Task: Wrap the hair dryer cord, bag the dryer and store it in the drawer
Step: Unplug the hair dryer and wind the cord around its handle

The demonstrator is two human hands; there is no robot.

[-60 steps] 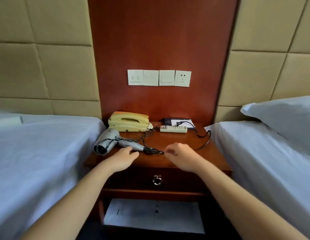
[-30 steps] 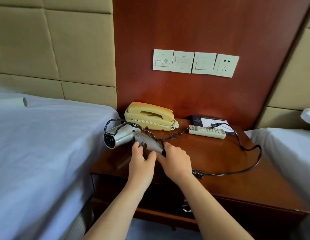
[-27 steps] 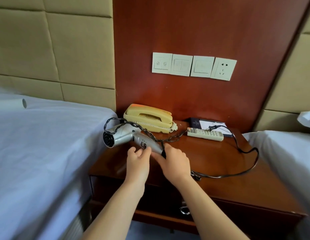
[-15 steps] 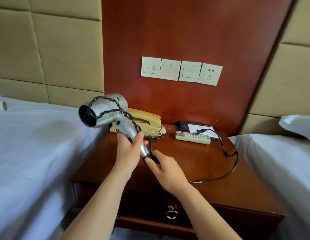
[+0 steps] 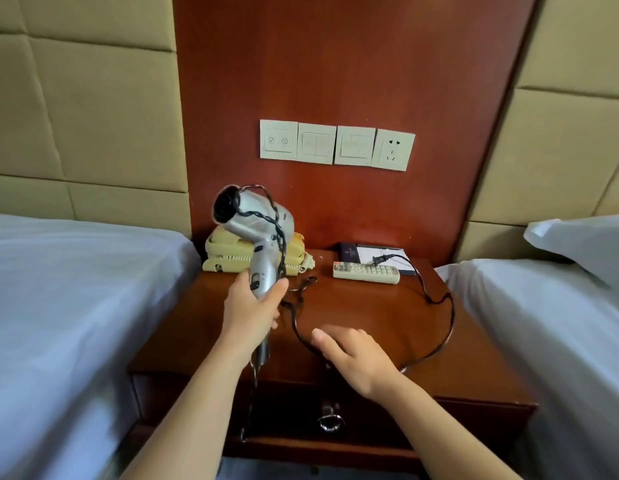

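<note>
Left hand (image 5: pixel 254 308) was wrapped round the handle of the hair dryer (image 5: pixel 256 220), holding it upright in the air over the left half of the surface (image 5: pixel 370 323), just in front of the phone (image 5: pixel 228 252). Right hand (image 5: pixel 353 353) lay palm-down near the front edge, over the cord (image 5: pixel 282 247). Couldn't tell whether it pinched the cord or only covered it.

A few twisted turns sat over the barrel & down the handle. The rest was loose: out from under the right hand, wide loop close to the right edge, then back to the plug (image 5: pixel 380 260) on the notepad (image 5: pixel 365 251) just behind the remote (image 5: pixel 366 272), back right corner. One strand hung below the handle in front of the drawer (image 5: pixel 294 403), which was shut. No bag in view.

Step looked like wrapping, early on. To do it well:
- Hold the dryer steady w/ left hand.
- Feed slack w/ right hand in even turns, not tight at the handle base.
- The existing turns prob. wanted untwisting first.

Risks: pulling slack would likely drag the plug across the remote & shift it, and the loop could slip off the right edge btwn surface & bed (image 5: pixel 543 341). Best room for the right hand's sweep was mid & front, since the back edge was crowded.
</note>
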